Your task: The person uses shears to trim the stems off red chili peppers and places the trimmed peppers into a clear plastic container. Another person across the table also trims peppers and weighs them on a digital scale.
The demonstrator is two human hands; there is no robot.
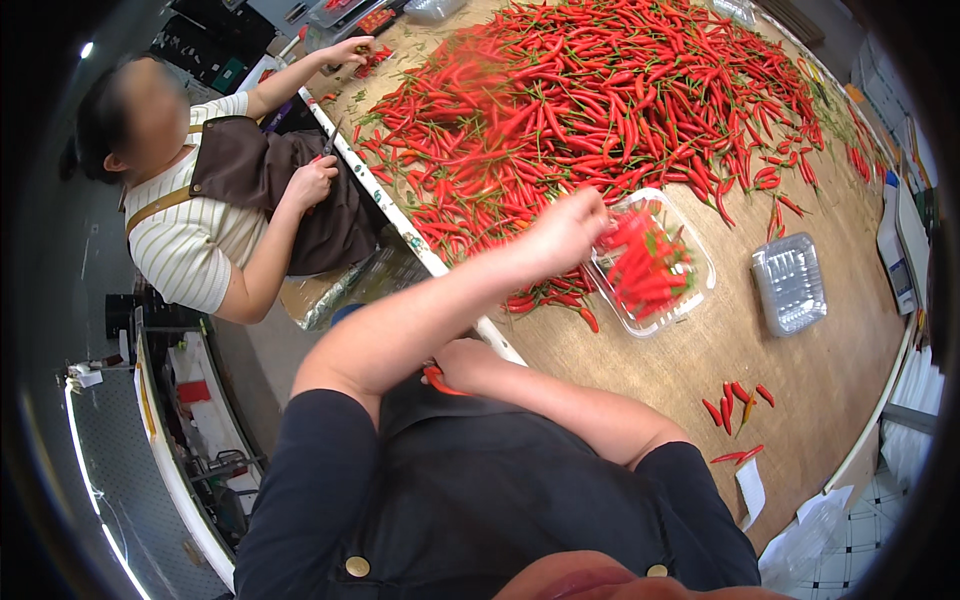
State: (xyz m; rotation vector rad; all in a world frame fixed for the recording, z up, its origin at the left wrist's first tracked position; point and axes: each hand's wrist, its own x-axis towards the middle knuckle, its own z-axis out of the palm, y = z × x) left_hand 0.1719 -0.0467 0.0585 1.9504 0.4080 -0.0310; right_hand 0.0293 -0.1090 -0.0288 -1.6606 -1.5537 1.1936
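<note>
My left hand (574, 229) reaches across to the left edge of a clear plastic tray (701, 251). Its fingers are bent down and blurred at the red chilli peppers (649, 270) inside. Whether they grip any of these I cannot tell. Green stems show among the blurred peppers in the tray. Below my left forearm, close to my apron, my right hand (469, 367) is closed around a red handle (446, 382), perhaps of scissors; the rest of that tool is hidden. A large heap of red chillies (600, 97) with green stems spreads just beyond the tray.
Clear plastic trays (791, 285) sit upside down on the wooden table (622, 390). A few loose chillies (727, 409) lie nearer me, by a paper strip (751, 487). A scale (896, 247) stands at the right edge. At left, a co-worker (217, 195) holds scissors (330, 142).
</note>
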